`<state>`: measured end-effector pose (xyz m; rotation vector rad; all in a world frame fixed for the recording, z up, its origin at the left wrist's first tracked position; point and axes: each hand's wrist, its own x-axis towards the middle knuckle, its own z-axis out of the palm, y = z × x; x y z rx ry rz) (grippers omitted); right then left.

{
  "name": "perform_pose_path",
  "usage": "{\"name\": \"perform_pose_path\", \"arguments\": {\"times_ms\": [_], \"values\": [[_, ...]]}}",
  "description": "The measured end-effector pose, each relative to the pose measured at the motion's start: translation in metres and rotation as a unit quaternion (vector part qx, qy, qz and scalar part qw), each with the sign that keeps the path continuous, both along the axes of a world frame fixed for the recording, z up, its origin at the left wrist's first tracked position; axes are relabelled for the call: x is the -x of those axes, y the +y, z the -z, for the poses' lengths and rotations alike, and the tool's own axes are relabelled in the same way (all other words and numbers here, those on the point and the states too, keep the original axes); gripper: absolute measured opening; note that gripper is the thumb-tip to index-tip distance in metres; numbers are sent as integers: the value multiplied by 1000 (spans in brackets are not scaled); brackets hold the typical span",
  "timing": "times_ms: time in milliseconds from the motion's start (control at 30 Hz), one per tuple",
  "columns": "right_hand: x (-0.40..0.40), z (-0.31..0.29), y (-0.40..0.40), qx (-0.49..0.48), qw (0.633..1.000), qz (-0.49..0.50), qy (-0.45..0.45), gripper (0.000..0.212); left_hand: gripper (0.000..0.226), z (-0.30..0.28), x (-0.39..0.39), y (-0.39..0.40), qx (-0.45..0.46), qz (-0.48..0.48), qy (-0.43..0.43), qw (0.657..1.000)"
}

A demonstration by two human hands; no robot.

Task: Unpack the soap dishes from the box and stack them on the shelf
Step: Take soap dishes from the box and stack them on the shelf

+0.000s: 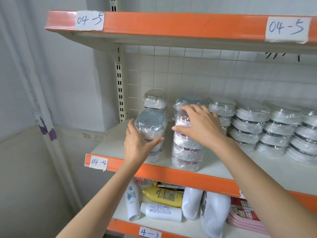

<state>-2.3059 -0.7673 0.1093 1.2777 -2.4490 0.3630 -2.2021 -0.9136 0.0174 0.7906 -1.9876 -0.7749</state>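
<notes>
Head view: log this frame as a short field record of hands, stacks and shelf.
left hand: grips the grey-lidded soap dish stack
right hand: grips the top of the pink-lidded stack
shelf: 04-4, both stacks near its front edge
other stock: wrapped dish stacks to the right
shelf below: bottles
box: not in view
</notes>
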Motion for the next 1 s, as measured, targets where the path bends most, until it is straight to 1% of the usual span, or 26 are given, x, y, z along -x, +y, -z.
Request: {"name": "perform_pose_path", "arguments": {"times_ms": [133,233,333,400,533,733,800,867,933,1000], "values": [[-1,8,10,41,999,3,4,80,124,19,-10,1,-42,21,30,998],[-2,18,18,94,996,11,1,85,127,36,-14,5,-50,19,0,999],[-2,31,22,117,992,6,-40,88,120,42,-9,6,-28,12,-14,999],[-1,35,23,117,991,-3,-72,87,112,43,-8,5,-19,4,-15,1000],[4,35,24,118,990,-14,-75,82,104,45,-8,5,-12,-7,-33,999],[12,38,29,100,994,-18,-47,78,110,39,-13,13,-30,-4,-76,997],[14,34,32,93,994,-30,-43,75,103,34,-16,18,-22,-27,-82,996],[17,30,36,76,995,-43,-42,73,89,26,-19,24,17,-53,-92,994],[20,24,41,51,996,-54,-43,73,78,17,-24,30,58,-76,-116,989],[22,18,48,32,996,-59,-60,73,70,7,-31,38,76,-98,-154,980]]}}
